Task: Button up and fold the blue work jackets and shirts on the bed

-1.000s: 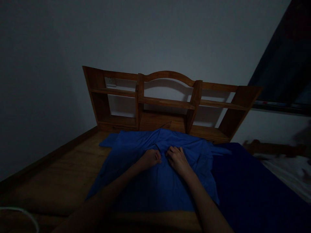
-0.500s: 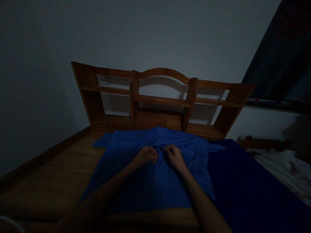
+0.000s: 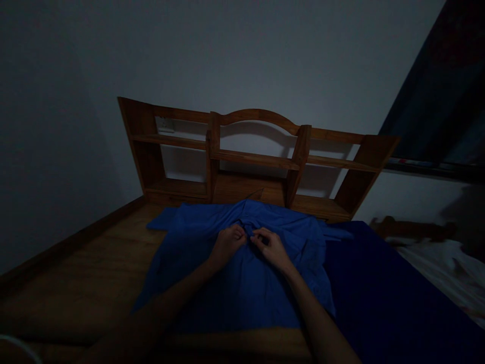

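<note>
Both hands, left hand (image 3: 227, 243) and right hand (image 3: 271, 246), pinched the spread blue cotton shirt (image 3: 242, 273) near its collar, apparently fastening it; next came careful finger alignment.

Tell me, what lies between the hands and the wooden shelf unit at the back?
In the head view, only the blue shirt's rumpled upper part, then a bare strip of the wooden shelf unit's base.

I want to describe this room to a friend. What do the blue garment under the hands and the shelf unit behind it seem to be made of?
The blue garment looks like thin woven cloth, matte: it creases and bunches where the left hand and right hand pinch it. The shelf unit appears to be wood with a warm brown, slightly glossy finish; the dim light hides any grain.
</note>
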`<state>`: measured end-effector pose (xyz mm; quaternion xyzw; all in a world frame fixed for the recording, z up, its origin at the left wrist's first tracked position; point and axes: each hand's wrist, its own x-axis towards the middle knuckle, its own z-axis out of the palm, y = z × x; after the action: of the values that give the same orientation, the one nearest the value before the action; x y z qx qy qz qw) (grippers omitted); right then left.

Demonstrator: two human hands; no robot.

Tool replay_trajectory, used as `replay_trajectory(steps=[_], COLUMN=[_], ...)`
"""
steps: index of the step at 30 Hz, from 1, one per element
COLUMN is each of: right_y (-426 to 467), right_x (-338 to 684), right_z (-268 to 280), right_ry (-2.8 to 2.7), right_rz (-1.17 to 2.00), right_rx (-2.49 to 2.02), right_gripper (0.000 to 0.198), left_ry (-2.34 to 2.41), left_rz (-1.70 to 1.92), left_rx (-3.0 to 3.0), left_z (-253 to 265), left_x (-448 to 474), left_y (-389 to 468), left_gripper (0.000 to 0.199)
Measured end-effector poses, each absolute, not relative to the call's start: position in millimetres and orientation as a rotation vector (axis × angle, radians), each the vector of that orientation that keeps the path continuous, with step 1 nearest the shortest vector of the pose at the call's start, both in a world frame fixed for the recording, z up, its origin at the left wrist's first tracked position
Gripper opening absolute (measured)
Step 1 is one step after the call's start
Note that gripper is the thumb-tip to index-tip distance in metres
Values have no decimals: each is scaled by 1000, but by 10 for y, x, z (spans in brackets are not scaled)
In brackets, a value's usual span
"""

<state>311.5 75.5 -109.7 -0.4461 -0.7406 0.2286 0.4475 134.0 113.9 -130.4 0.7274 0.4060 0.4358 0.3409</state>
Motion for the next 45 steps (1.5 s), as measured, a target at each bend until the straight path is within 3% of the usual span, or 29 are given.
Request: replay_trajectory(steps=[6,23,30,45], right_y=[763,865,839,825], right_x=[3129,3158,3147,3116], right_z=[-1110,-1223,-1224,-1202], right_ry=[-1721,-1773,-1812,-1776], right_rz=[739,537,572,662], right_rx=[-1064,-1141,-1167,-1144], right_gripper=[30,15,15,21], left_ry=[887,882,943,932], left_rz=[1193,1146,1121,1240], left_rx=[1746,1542,1386,1429], left_z=[-1287,-1403,-1373,-1482], left_x=[1423,1514,1542,1564], left_y=[1087,1100,1091,1105], left_gripper=[12,9,33,18])
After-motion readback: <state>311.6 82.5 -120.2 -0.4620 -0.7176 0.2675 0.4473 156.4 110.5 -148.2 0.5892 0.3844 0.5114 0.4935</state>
